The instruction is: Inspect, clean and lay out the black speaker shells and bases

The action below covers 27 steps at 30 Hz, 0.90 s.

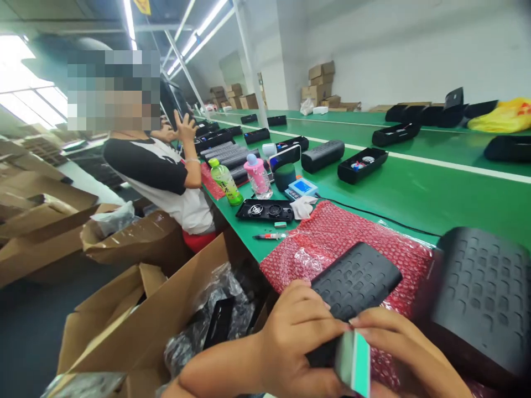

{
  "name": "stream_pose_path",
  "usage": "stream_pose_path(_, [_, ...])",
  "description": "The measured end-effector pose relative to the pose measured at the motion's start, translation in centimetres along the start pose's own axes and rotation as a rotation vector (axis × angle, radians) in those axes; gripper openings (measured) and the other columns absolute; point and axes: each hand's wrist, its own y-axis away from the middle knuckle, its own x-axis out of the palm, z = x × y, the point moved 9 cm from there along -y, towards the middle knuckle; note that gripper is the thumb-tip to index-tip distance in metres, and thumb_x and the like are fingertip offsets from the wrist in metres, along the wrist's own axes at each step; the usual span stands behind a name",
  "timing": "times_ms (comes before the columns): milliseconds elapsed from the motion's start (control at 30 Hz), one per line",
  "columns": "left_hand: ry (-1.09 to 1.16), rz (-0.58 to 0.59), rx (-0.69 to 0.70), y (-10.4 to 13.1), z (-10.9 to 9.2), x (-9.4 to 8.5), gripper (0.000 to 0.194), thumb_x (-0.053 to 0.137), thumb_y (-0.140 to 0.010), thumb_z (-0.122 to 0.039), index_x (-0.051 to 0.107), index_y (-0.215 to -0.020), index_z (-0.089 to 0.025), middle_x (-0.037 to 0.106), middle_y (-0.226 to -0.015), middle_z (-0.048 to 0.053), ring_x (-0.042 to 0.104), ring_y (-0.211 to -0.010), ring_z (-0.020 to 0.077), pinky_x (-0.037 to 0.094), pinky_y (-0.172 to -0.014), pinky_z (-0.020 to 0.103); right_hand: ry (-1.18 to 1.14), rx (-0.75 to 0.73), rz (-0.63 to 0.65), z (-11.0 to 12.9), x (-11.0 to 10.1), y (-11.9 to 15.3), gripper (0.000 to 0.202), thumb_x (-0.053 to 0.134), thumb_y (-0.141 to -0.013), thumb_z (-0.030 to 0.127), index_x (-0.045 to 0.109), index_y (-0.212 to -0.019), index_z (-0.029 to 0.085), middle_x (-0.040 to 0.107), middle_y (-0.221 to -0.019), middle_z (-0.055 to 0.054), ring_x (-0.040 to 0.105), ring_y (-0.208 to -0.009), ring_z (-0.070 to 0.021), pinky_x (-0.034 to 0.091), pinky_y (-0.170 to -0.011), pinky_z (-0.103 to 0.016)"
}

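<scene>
A black speaker-like housing (357,276) with rows of raised scallops lies tilted over red bubble wrap (332,232) at the bench's near edge. My left hand (296,337) is closed around its near end. From the right, my right hand (402,342) has its fingers closed on a small block (353,362) with a green face and a greyish side, at the housing's near end. The fingertips of both hands almost meet there. A larger black scalloped housing (481,298) stands close on the right.
Open cartons (166,309) with plastic bags stand left of the green bench (415,193). Bottles (259,179), a blue-screened device (302,187), a pen-like tool (269,236) and an open black shell (265,210) lie ahead. A person (153,171) with raised hands is at the left.
</scene>
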Motion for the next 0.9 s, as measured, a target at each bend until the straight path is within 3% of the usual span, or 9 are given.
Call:
stream_pose_path(100, [-0.061,0.042,-0.019,0.1,-0.4,1.3,0.033,0.052,-0.094,-0.047,0.064,-0.096,-0.016,0.069,-0.078,0.005,0.063,-0.077,0.0178,0.047,-0.082,0.036,-0.079,0.021,-0.044,-0.1,-0.1,0.3,0.022,0.065,-0.092,0.030,0.059,-0.113,0.024,0.070,-0.096,-0.007,0.071,-0.083,-0.0207,0.062,-0.071,-0.029])
stream_pose_path(200, [-0.162,0.067,-0.074,0.2,-0.4,2.0,0.025,0.054,-0.091,-0.039,0.062,-0.101,-0.017,0.069,-0.085,0.006,0.063,-0.080,0.0183,0.048,-0.081,0.036,-0.053,-0.011,-0.093,-0.1,-0.6,-0.1,0.022,0.059,-0.094,0.026,0.057,-0.115,0.021,0.071,-0.096,-0.007,0.070,-0.086,-0.0181,0.061,-0.077,-0.028])
stream_pose_path(267, [-0.272,0.153,-0.143,0.6,0.3,2.6,0.044,0.056,-0.091,-0.047,0.057,-0.122,-0.015,0.070,-0.107,0.013,0.066,-0.099,0.0250,0.050,-0.090,0.043,0.032,-0.048,-0.108,-0.3,-1.2,-0.4,0.022,0.056,-0.092,0.022,0.057,-0.114,0.018,0.072,-0.096,-0.007,0.070,-0.088,-0.0169,0.060,-0.082,-0.027])
stream_pose_path(367, [-0.405,0.369,-0.248,2.1,2.3,3.7,0.095,0.056,-0.083,-0.072,0.029,-0.151,-0.011,0.053,-0.142,0.027,0.053,-0.132,0.0407,0.046,-0.102,0.061,0.167,0.051,-0.164,-2.8,-3.1,-0.8,0.028,0.059,-0.089,0.020,0.058,-0.116,0.017,0.071,-0.096,-0.007,0.070,-0.081,-0.0155,0.060,-0.077,-0.025])
stream_pose_path(433, [-0.430,0.492,-0.305,3.4,3.6,4.2,0.105,0.062,-0.079,-0.072,0.020,-0.154,-0.012,0.045,-0.150,0.029,0.048,-0.138,0.0436,0.045,-0.104,0.067,0.201,0.191,-0.206,-5.4,-4.6,-0.7,0.031,0.060,-0.089,0.020,0.059,-0.120,0.019,0.071,-0.096,-0.005,0.068,-0.073,-0.0139,0.059,-0.070,-0.025])
stream_pose_path(533, [-0.408,0.588,-0.364,4.8,5.0,4.2,0.106,0.074,-0.075,-0.059,0.020,-0.155,-0.017,0.041,-0.155,0.026,0.048,-0.139,0.0410,0.047,-0.106,0.064,0.261,0.296,-0.210,-7.9,-5.7,-0.5,0.026,0.059,-0.089,0.019,0.064,-0.115,0.018,0.071,-0.096,-0.005,0.066,-0.073,-0.0142,0.057,-0.068,-0.026])
stream_pose_path(700, [-0.311,0.619,-0.434,4.9,6.6,3.4,0.110,0.079,-0.071,-0.052,0.021,-0.157,-0.017,0.037,-0.158,0.022,0.046,-0.142,0.0352,0.048,-0.111,0.052,0.411,0.223,-0.051,-8.0,-3.6,-0.5,0.027,0.055,-0.093,0.022,0.064,-0.116,0.011,0.070,-0.101,-0.010,0.067,-0.088,-0.0187,0.058,-0.080,-0.032])
stream_pose_path(900, [-0.290,0.677,-0.439,4.4,8.7,2.4,0.088,0.063,-0.084,-0.046,0.030,-0.155,-0.006,0.042,-0.154,0.022,0.048,-0.140,0.0329,0.049,-0.111,0.048,0.646,0.082,-0.084,-7.0,-1.5,0.3,0.031,0.055,-0.095,0.021,0.063,-0.116,-0.001,0.069,-0.105,-0.020,0.066,-0.094,-0.0272,0.058,-0.085,-0.040])
